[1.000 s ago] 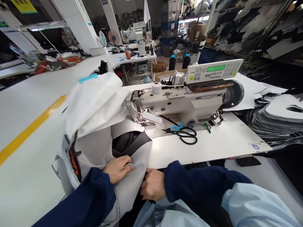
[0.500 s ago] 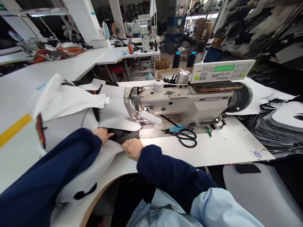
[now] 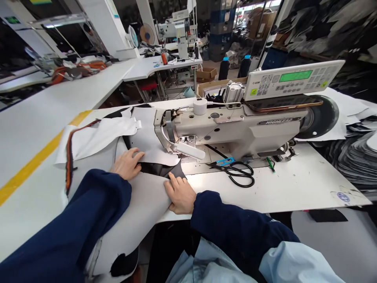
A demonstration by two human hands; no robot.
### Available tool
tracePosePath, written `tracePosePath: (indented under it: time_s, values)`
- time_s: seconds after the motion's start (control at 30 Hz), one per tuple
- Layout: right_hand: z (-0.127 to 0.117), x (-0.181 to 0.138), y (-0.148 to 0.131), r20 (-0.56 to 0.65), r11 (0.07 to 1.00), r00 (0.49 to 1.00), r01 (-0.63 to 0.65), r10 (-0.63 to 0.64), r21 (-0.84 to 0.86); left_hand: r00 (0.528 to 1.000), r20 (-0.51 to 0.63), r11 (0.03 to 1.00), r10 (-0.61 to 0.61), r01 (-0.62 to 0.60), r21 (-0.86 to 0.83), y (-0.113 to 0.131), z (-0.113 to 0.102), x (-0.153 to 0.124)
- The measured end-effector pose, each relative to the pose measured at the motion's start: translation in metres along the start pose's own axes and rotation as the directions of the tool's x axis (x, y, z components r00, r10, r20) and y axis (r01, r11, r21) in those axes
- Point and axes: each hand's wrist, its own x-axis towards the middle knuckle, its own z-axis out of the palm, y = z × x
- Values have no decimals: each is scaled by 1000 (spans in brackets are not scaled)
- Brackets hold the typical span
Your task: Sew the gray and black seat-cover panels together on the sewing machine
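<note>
My left hand lies flat with its fingers apart, across the edge of a pale grey fabric panel. My right hand presses down on a larger grey padded sheet, near its edge and beside a dark fabric layer showing between the two sheets. Neither hand visibly grips the material. A white fabric piece with an orange-and-black edge strip lies to the left. The needle area of the HIGHLEAD sewing machine stands just right of the fabric, partly hidden by its lamp.
Black-handled scissors lie on the white sewing table right of my hands. A control panel and a phone sit above the machine. A stack of cut pieces is at right; a long white table runs left.
The fabric bunched up a second ago now lies flatter on the table. My right hand has moved onto the grey sheet, closer to the machine, and my view has shifted slightly.
</note>
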Motion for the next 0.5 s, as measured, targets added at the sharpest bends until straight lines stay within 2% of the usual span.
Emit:
tracePosePath:
  time_s: [0.1, 0.2, 0.3, 0.4, 0.47, 0.5]
  values:
    - [1, 6, -1, 45, 995, 999, -10, 15, -96, 987, 150, 996, 64, -53, -76, -8, 8, 19]
    - [4, 9, -2, 41, 988, 999, 28, -22, -149, 972, 190, 979, 135, -102, -178, -23, 10, 29]
    - [10, 11, -7, 38, 982, 998, 48, -42, -183, 968, 198, 971, 157, -115, -207, -32, -2, 33]
    - [17, 15, -13, 55, 976, 999, 15, -3, -216, 985, 174, 991, -1, 25, -131, -11, -31, 32]
    - [21, 17, -17, 53, 977, 998, -4, 15, -212, 986, 138, 989, -98, 112, -99, 23, -51, 24]
    - [23, 17, -18, 43, 979, 999, -11, 20, -202, 984, 147, 989, -102, 117, -95, 42, -60, 17]
